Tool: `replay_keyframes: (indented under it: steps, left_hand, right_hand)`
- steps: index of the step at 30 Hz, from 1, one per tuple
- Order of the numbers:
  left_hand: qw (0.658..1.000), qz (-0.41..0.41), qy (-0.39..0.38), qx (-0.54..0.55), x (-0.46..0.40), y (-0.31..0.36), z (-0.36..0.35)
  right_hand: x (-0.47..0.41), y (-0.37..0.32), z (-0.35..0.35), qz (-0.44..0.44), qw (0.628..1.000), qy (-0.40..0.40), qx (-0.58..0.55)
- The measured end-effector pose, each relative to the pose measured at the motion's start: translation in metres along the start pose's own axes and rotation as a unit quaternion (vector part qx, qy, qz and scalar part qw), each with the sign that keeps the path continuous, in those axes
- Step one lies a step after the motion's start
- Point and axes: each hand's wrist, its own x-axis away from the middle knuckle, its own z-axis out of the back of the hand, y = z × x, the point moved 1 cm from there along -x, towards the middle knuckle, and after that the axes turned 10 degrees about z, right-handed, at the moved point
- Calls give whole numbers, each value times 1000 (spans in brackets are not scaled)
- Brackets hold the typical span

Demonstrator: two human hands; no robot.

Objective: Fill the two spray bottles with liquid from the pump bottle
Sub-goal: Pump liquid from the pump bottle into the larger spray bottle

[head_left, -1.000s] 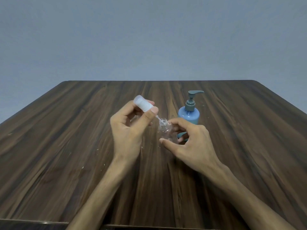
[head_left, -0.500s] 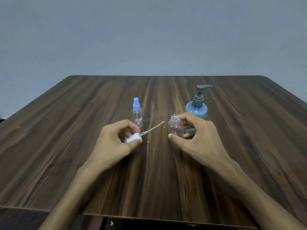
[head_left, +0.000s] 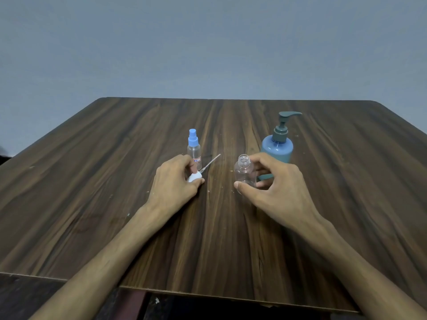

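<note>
Beside pump bottle (head_left: 277, 148), right hand (head_left: 275, 188) grips open bottle (head_left: 245, 172)

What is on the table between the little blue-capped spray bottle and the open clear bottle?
In the head view, only the thin tube of the white spray top pokes between the blue-capped bottle and the clear bottle; the rest is bare table.

Between the left hand (head_left: 175, 181), which grips a white spray cap (head_left: 193, 177) with its dip tube (head_left: 210, 162) slanting away to the right, and the right hand (head_left: 272, 183) around the open clear bottle (head_left: 244, 172), a lane of bare tabletop (head_left: 219, 239) runs from near edge to far edge. The blue-capped spray bottle (head_left: 194, 148) stands just behind the left hand, the pump bottle (head_left: 278, 144) just behind the right. Wide bare wood lies to either side.
</note>
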Motion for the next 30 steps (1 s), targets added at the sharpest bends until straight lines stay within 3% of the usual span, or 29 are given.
replay_keyframes:
  steps: [18, 23, 27, 30]
  left_hand:
    - [999, 42, 1, 10, 8, -3, 9]
    - [983, -15, 45, 175, 32, 24, 23]
    - [958, -22, -53, 281, 49, 54, 16]
    - [952, -21, -69, 296, 54, 67, 2]
  right_hand:
    - [-1, -1, -1, -3, 1000, -6, 2]
    - [0, -2, -1, -6, 1000, 1, -18]
    - [0, -10, -5, 5, 998, 11, -63]
    - [0, -9, -4, 4, 997, 3, -71]
